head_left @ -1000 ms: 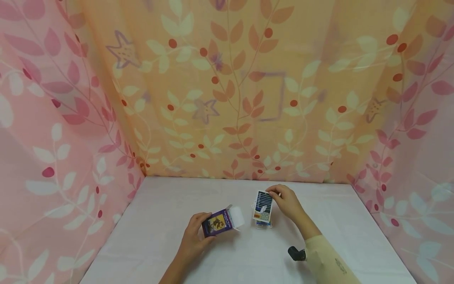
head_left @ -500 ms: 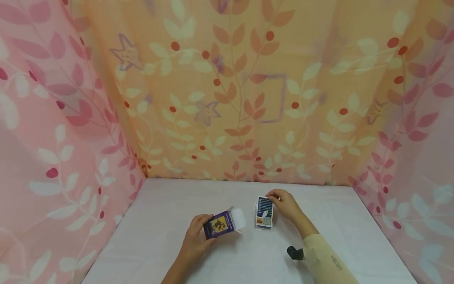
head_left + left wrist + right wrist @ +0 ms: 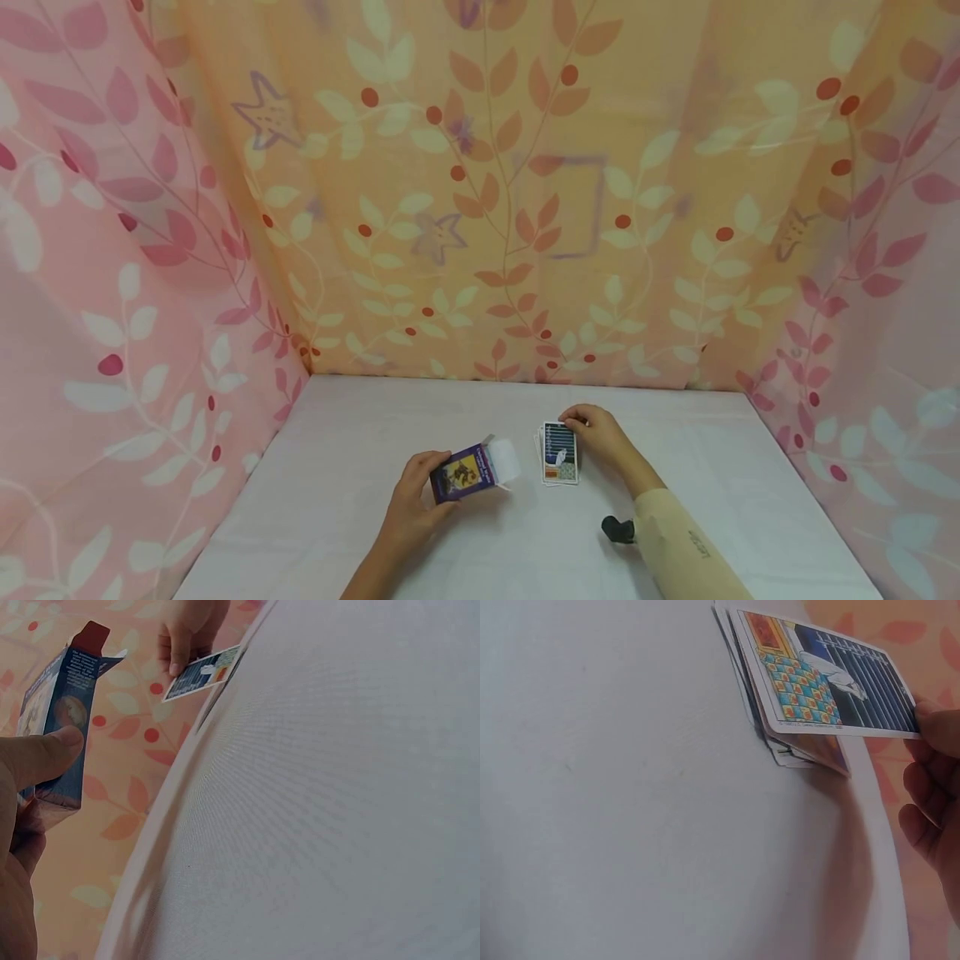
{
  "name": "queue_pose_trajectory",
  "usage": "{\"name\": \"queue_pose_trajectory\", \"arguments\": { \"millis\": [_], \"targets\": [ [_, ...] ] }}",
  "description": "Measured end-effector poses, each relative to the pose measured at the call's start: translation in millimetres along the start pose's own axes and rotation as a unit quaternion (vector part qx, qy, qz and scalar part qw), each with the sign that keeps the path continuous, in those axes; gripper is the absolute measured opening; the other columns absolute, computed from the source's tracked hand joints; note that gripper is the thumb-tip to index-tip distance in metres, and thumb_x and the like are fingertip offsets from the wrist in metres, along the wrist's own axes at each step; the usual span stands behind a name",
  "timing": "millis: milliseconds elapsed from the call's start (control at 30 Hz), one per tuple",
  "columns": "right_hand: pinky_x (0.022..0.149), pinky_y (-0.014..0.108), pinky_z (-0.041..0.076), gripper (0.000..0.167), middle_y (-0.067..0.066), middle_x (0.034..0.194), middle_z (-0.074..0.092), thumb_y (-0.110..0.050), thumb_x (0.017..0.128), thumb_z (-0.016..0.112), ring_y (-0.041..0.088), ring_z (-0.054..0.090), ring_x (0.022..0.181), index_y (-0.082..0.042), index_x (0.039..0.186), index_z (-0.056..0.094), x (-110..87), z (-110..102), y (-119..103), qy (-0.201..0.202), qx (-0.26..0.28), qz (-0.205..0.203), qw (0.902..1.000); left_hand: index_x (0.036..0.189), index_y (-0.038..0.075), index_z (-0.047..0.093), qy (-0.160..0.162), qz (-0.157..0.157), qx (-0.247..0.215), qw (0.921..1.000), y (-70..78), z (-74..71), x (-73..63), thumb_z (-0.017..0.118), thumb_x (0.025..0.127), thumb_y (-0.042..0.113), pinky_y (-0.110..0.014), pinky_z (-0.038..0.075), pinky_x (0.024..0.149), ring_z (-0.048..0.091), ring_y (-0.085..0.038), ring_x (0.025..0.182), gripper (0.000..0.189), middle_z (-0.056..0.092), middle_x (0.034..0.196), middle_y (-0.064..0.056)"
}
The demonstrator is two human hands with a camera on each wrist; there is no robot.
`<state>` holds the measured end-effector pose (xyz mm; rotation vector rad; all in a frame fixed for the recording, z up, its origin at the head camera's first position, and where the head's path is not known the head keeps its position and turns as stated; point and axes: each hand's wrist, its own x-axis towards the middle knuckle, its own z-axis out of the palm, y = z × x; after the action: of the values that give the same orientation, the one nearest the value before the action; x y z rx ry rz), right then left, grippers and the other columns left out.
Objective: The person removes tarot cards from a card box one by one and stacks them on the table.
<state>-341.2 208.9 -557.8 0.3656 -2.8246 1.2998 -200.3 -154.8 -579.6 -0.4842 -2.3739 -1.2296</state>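
My left hand (image 3: pixel 415 497) grips a purple card box (image 3: pixel 462 473) by its closed end, fingers on one long side and thumb on the other. The box's white end flap (image 3: pixel 504 462) stands open toward the right. With thumb and forefinger, my right hand (image 3: pixel 597 432) pinches the far end of a tarot card (image 3: pixel 559 451) picturing dark horizontal bars and a figure in white. In the right wrist view, that card (image 3: pixel 817 679) is tilted, its pinched end raised over a small stack of cards (image 3: pixel 784 754) on the white table.
A black angled object (image 3: pixel 618 530) is beside the right sleeve (image 3: pixel 686 542), over the white table (image 3: pixel 315 533). Floral curtains (image 3: pixel 480 275) rise behind the table and along both sides.
My right hand has lowered the card toward me until it overlaps the stack more closely. The left hand keeps the box almost still, and the head view has shifted slightly.
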Motion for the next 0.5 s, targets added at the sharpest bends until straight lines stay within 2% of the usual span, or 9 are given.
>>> {"name": "queue_pose_trajectory", "arguments": {
  "millis": [67, 200, 333, 500],
  "targets": [
    [0.099, 0.049, 0.051, 0.013, 0.002, 0.102, 0.072, -0.013, 0.101, 0.063, 0.021, 0.061, 0.101, -0.012, 0.103, 0.075, 0.8, 2, 3, -0.002, 0.009, 0.001, 1.0, 0.14, 0.029, 0.058, 0.0, -0.003, 0.003, 1.0, -0.7, -0.3, -0.5, 0.097, 0.064, 0.005, -0.044, 0.049, 0.112, 0.056, -0.014, 0.127, 0.089, 0.054, 0.134, 0.012],
    [0.101, 0.05, 0.051, 0.013, 0.001, 0.103, 0.071, -0.013, 0.102, 0.062, 0.021, 0.06, 0.103, -0.013, 0.104, 0.075, 1.9, 5, 7, -0.003, 0.015, 0.011, 0.9998, 0.14, 0.023, 0.06, 0.002, 0.007, 0.003, 1.0, -2.0, -0.5, -0.7, 0.097, 0.063, 0.004, -0.045, 0.05, 0.111, 0.056, -0.015, 0.127, 0.087, 0.054, 0.134, 0.011],
    [0.099, 0.047, 0.052, 0.013, 0.001, 0.104, 0.071, -0.014, 0.102, 0.062, 0.021, 0.06, 0.103, -0.013, 0.105, 0.074, 0.9, 8, 11, -0.004, 0.023, 0.017, 0.9996, 0.14, 0.018, 0.06, 0.006, 0.017, 0.001, 0.9998, -2.2, 0.0, -0.2, 0.097, 0.063, 0.003, -0.045, 0.051, 0.11, 0.057, -0.017, 0.126, 0.086, 0.054, 0.134, 0.01],
    [0.096, 0.042, 0.052, 0.012, -0.001, 0.104, 0.07, -0.016, 0.103, 0.062, 0.019, 0.06, 0.102, -0.015, 0.106, 0.074, 0.3, 11, 15, -0.007, 0.028, 0.022, 0.9994, 0.139, 0.021, 0.06, 0.006, 0.009, 0.002, 0.9999, -0.9, 0.8, -0.1, 0.097, 0.063, 0.003, -0.045, 0.05, 0.11, 0.057, -0.017, 0.127, 0.086, 0.054, 0.133, 0.01]
  ]
}}
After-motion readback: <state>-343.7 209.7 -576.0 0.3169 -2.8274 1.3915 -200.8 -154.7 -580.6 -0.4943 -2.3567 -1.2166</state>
